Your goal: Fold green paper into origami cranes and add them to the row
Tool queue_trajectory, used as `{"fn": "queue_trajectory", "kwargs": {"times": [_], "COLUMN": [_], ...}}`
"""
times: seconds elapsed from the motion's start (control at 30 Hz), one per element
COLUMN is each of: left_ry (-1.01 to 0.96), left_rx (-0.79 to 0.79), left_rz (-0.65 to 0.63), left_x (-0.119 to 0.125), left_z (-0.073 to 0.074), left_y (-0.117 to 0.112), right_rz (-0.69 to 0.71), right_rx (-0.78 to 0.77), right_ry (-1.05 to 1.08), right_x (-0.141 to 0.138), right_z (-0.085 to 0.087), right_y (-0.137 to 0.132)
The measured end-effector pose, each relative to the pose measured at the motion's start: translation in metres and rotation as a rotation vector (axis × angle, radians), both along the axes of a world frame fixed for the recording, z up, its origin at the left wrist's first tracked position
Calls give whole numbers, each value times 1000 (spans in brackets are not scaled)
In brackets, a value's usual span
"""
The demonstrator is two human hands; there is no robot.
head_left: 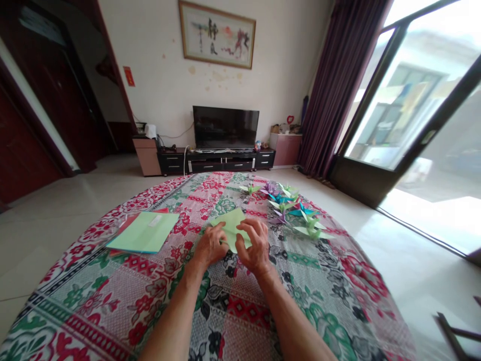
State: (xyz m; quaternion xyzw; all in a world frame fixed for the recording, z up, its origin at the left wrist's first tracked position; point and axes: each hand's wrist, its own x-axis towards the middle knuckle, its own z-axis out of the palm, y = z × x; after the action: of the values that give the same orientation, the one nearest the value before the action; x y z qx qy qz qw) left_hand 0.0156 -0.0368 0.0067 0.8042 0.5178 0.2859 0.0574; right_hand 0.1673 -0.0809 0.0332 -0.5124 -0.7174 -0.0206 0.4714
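Pressing down on a light green paper sheet [233, 226], the left hand [211, 246] and right hand [256, 246] are both lying fingers-flat on it, gripping nothing, near the middle of the floral tablecloth [112, 301]. At ten o'clock a stack of coloured paper [145, 231] is lying. At two o'clock folded paper cranes [291, 208] are sitting clustered.

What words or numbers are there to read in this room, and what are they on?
Nothing reads clearly.
Framed picture on the wall: dark brush characters, too blurred to read.
Red slip by the doorway: too small to read.
White label on the green sheets: blurred.
Green paper being folded: no writing shows.
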Motion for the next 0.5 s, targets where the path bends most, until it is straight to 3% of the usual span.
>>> {"fn": "queue_trajectory", "kwargs": {"times": [0.13, 0.2, 0.4, 0.5], "left_ry": [53, 60, 28, -16], "left_rx": [-43, -51, -39, -26], "left_rz": [-39, -40, -36, -44], "left_x": [-3, -7, -14, -16], "left_z": [4, 5, -1, -5], "left_y": [-3, -3, 1, 3], "right_rz": [167, 177, 267, 233], "right_rx": [-194, -275, -274, -283], "right_ry": [-24, -86, -169, -154], "right_x": [2, 10, 35, 39], "right_z": [-10, -16, -24, -28], "right_y": [5, 7, 1, 0]}}
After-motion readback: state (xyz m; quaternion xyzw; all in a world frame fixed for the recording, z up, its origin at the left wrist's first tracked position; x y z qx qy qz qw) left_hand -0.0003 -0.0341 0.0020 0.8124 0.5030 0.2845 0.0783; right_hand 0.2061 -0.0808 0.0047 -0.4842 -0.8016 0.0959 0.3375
